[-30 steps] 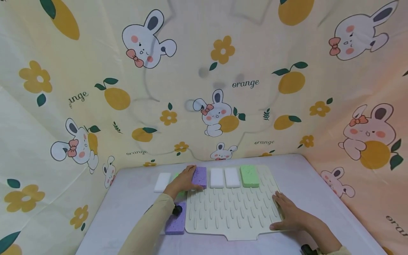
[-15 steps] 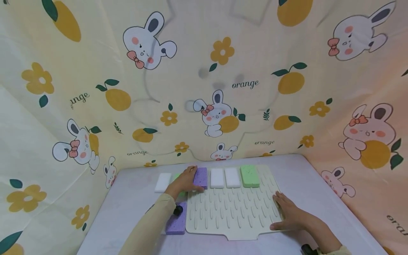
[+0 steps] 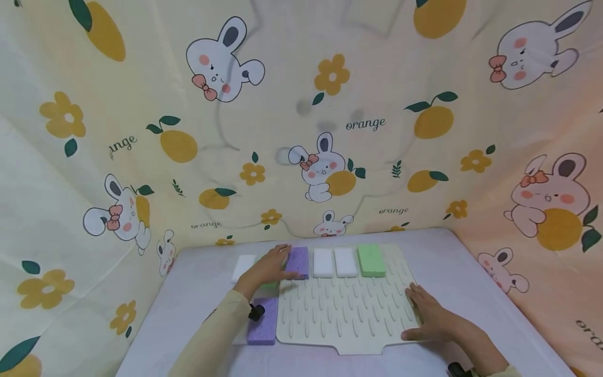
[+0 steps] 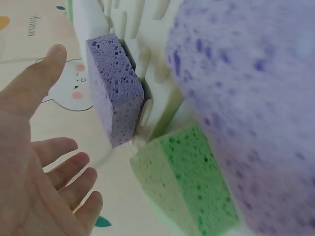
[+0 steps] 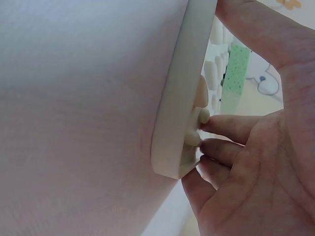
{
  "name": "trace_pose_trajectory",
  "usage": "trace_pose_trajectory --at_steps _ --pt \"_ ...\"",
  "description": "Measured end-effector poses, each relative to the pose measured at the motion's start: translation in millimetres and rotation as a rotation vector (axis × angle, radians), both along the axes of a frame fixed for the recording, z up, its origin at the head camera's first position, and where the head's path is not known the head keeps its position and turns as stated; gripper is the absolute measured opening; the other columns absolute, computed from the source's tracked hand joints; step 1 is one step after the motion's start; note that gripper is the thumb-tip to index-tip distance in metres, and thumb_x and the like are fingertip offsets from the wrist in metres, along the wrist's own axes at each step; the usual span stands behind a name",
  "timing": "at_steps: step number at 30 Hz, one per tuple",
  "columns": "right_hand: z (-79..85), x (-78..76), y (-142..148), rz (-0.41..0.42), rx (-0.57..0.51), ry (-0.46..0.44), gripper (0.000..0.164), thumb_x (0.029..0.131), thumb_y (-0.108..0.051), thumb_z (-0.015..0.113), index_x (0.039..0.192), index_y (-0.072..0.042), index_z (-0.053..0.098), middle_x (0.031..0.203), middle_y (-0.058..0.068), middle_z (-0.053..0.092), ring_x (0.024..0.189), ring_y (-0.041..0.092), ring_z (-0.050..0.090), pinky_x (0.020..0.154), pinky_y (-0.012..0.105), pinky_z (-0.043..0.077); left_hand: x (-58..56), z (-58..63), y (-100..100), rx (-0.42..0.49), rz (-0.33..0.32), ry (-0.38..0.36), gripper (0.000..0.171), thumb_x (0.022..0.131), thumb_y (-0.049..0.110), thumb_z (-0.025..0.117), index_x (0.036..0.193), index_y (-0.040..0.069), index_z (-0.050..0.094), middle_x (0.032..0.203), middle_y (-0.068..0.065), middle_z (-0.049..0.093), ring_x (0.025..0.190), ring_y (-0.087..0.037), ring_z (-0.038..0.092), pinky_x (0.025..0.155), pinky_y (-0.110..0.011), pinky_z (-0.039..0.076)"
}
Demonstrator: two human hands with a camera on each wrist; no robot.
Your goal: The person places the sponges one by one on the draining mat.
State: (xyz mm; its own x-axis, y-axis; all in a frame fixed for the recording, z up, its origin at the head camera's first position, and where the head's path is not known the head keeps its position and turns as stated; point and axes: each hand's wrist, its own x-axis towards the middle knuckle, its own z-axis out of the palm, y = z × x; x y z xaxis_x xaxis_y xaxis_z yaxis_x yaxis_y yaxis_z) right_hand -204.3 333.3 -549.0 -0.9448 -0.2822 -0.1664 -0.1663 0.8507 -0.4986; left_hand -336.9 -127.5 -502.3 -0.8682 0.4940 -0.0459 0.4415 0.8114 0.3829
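A cream ribbed mat (image 3: 348, 319) lies on the table. Along its far edge stand a purple sponge (image 3: 299, 263), two white sponges (image 3: 323, 263) and a green sponge (image 3: 372, 261). My left hand (image 3: 266, 268) is beside the purple sponge at the mat's far left corner. In the left wrist view, its thumb and fingers are spread, with a gap to that sponge (image 4: 115, 93). My right hand (image 3: 431, 314) rests along the mat's right edge, fingers extended; the right wrist view shows the fingertips (image 5: 209, 123) against the mat's ridges.
Left of the mat lie a white sponge (image 3: 242, 268), a green sponge (image 3: 269, 286) partly covered by my left hand, and another purple sponge (image 3: 262, 324) near the front. My left sleeve (image 3: 212, 330) crosses over that side. A printed curtain (image 3: 264, 125) rises behind the table.
My left hand has eased slightly left, away from the purple sponge. The head view has shifted a little; the right hand and sponges stay in place.
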Motion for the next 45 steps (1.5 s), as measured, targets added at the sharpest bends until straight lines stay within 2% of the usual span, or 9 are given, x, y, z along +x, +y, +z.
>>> trace_pose_trajectory --at_steps 4,11,18,26,32,38,45 --pt "-0.9 -2.2 -0.4 0.005 0.006 0.005 0.129 0.073 -0.052 0.097 0.159 0.016 0.030 0.168 0.043 0.016 0.154 0.063 0.013 0.120 0.080 0.024 9.0 0.8 -12.5 0.027 0.003 -0.007 0.099 0.096 0.047 0.081 0.167 -0.001 0.032 0.171 -0.022 0.033 0.156 -0.043 0.036 0.125 -0.057 0.038" --pt "-1.1 -0.1 0.4 0.007 0.004 0.024 0.126 0.073 -0.049 0.098 0.158 0.017 0.032 0.166 0.045 0.017 0.153 0.065 0.014 0.119 0.081 0.024 23.5 -3.4 -33.0 0.065 0.056 -0.018 0.097 0.097 0.048 0.080 0.169 0.005 0.031 0.173 -0.018 0.032 0.159 -0.040 0.032 0.128 -0.056 0.034" --pt "-2.6 -0.6 -1.3 0.018 0.005 0.060 0.125 0.072 -0.049 0.098 0.157 0.017 0.034 0.165 0.044 0.020 0.152 0.065 0.017 0.119 0.080 0.026 44.5 -4.7 -56.0 0.123 0.116 -0.023 0.095 0.096 0.044 0.082 0.168 0.007 0.034 0.172 -0.016 0.034 0.159 -0.039 0.033 0.128 -0.057 0.033" --pt "-2.1 -1.1 -3.2 0.008 0.020 0.061 0.124 0.072 -0.048 0.098 0.156 0.018 0.034 0.165 0.045 0.021 0.151 0.066 0.018 0.119 0.080 0.026 70.6 -7.6 -85.1 0.176 0.136 -0.070 0.093 0.096 0.043 0.082 0.168 0.010 0.035 0.171 -0.017 0.034 0.159 -0.041 0.032 0.127 -0.060 0.032" --pt "-2.6 1.1 0.2 0.031 0.001 0.097 0.121 0.073 -0.045 0.098 0.154 0.020 0.035 0.163 0.047 0.022 0.148 0.068 0.020 0.118 0.081 0.027 85.5 -17.5 -106.2 0.196 0.100 -0.088 0.091 0.096 0.045 0.081 0.166 0.006 0.038 0.168 -0.021 0.038 0.156 -0.044 0.035 0.126 -0.063 0.033" --pt "-1.8 2.6 0.3 0.010 -0.006 0.090 0.126 0.071 -0.051 0.098 0.156 0.018 0.035 0.165 0.044 0.021 0.150 0.066 0.019 0.119 0.080 0.025 98.0 -22.9 -121.8 0.190 0.075 -0.075 0.088 0.095 0.043 0.083 0.160 -0.001 0.044 0.161 -0.026 0.045 0.151 -0.049 0.041 0.124 -0.065 0.034" --pt "0.6 3.6 -2.1 0.015 -0.022 0.075 0.124 0.072 -0.048 0.098 0.156 0.018 0.035 0.165 0.045 0.021 0.150 0.066 0.019 0.119 0.080 0.025 116.1 -33.4 -140.8 0.186 0.120 -0.132 0.087 0.093 0.042 0.084 0.159 -0.001 0.046 0.157 -0.027 0.049 0.149 -0.050 0.043 0.122 -0.067 0.035"
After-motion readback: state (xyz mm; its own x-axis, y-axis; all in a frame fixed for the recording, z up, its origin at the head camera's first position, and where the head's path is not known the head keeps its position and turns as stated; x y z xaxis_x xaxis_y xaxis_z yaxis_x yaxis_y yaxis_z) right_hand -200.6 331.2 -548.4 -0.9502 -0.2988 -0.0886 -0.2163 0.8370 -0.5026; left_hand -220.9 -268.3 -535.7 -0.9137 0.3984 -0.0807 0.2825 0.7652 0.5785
